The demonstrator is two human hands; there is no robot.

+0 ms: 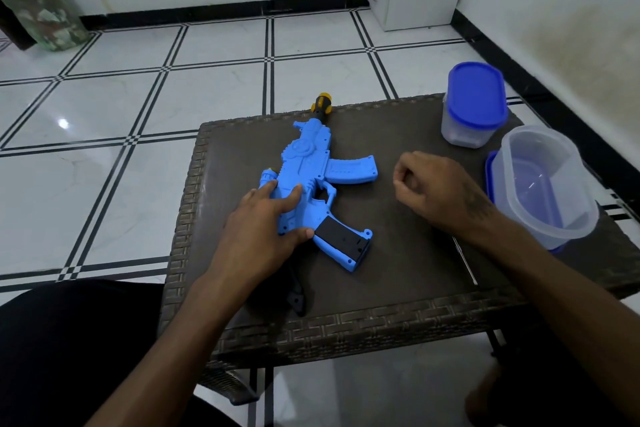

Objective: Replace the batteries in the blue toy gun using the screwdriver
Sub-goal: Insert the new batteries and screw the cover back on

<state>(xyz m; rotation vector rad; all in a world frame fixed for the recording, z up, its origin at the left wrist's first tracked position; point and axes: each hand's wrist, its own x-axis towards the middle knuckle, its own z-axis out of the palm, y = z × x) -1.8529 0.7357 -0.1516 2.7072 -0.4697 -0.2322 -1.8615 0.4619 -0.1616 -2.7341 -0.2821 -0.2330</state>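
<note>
The blue toy gun [311, 180] lies flat on the brown woven table [381, 288], muzzle with its black and yellow tip pointing away from me. Its grip shows a black panel [337, 236]. My left hand [266, 222] rests on the gun's rear body, fingers spread and thumb by the grip. My right hand [433, 187] hovers to the right of the gun, fingers curled; whether something small is pinched in them I cannot tell. A thin metal screwdriver shaft [465, 262] lies on the table under my right forearm, its handle hidden.
A closed clear container with a blue lid [474, 104] stands at the table's back right. An open clear container [547, 184] sits on a blue lid at the right edge. A black part [298, 295] lies near the front edge. Tiled floor surrounds the table.
</note>
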